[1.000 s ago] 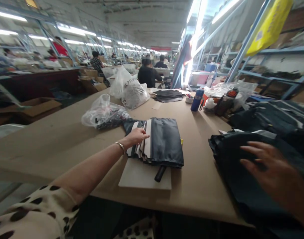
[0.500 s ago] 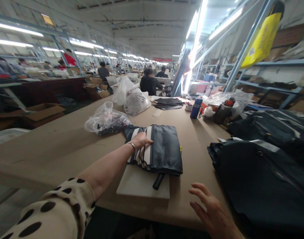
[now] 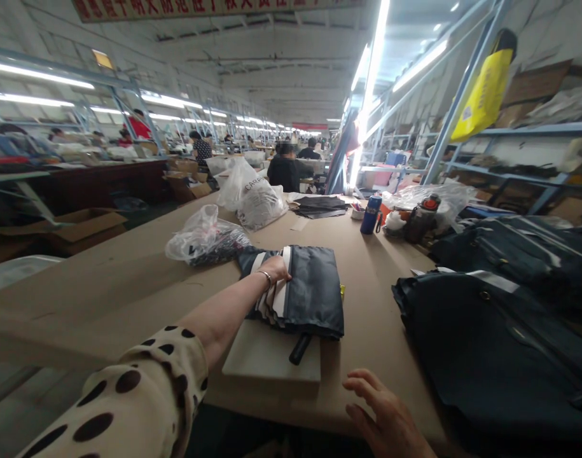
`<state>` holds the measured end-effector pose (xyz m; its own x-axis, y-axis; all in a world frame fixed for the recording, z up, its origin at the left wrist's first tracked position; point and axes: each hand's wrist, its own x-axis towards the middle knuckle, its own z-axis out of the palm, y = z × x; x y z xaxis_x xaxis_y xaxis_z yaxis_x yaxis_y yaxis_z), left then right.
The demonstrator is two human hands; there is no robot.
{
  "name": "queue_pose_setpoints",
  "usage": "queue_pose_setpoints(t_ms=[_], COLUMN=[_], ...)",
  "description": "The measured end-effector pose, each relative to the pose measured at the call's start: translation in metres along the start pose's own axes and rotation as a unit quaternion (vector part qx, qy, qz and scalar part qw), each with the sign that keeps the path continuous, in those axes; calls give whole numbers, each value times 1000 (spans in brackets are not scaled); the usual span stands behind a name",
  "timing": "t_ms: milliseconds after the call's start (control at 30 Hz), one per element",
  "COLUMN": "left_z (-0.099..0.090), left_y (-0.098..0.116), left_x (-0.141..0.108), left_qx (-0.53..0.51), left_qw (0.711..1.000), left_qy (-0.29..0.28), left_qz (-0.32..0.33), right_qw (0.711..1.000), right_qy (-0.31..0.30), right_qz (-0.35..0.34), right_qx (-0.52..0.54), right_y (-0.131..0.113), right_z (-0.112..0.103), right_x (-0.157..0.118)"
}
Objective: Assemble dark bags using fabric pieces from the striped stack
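A dark folding umbrella (image 3: 314,289) lies with its canopy in layered pleats, pale strips showing along the left part. Its black handle (image 3: 300,348) sticks out toward me over a white board (image 3: 271,359). My left hand (image 3: 275,270) is closed on the pleats beside a pale strip; some of its fingers are hidden among the folds. Over the table's near edge, right of the board, my right hand (image 3: 379,407) is held with fingers apart and nothing in it. Something small and yellow (image 3: 342,291) shows at the umbrella's right edge.
Dark fabric bundles (image 3: 467,343) are piled along the right side. Plastic bags (image 3: 205,235), dark sheets (image 3: 319,206), a blue bottle (image 3: 371,215) and a dark flask (image 3: 422,218) stand farther back. Other people (image 3: 284,170) sit in the background.
The view has tilted up slightly. My right hand has shifted a little left and down, toward the board. My left hand stays on the umbrella's pleats.
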<state>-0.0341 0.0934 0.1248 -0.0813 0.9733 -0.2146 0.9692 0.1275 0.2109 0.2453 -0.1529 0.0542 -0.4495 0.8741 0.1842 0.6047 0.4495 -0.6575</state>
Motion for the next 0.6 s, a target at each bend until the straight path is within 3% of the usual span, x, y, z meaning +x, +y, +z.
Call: queue_pose_setpoints(t_ms=[133, 200, 267, 367, 433, 500, 567, 600], left_z=[-8, -16, -24, -34, -34, -27, -14, -5], left_y=[15, 31, 54, 87, 104, 114, 120, 122], left_x=[-8, -20, -40, -82, -114, -141, -161, -168], left_qx=[25, 29, 31, 45, 81, 142, 184, 191], left_qw=[997, 988, 968, 928, 889, 822, 758, 740], left_qy=[52, 98, 149, 195, 205, 217, 226, 226], left_qz=[54, 117, 197, 315, 401, 506, 584, 604], right_qw=[999, 997, 988, 942, 910, 893, 896, 902], right_qy=[-21, 13, 106, 276, 324, 307, 225, 163], right_qz=[-45, -53, -52, -74, -110, -125, -99, -72], right_qx=[-20, -51, -96, -175, -234, -304, -370, -393], right_y=[15, 16, 10, -17, -41, -63, -76, -78], right_z=[4, -9, -37, -100, -141, -169, -179, -178], right_x=[-4, -2, 5, 21, 37, 56, 73, 80])
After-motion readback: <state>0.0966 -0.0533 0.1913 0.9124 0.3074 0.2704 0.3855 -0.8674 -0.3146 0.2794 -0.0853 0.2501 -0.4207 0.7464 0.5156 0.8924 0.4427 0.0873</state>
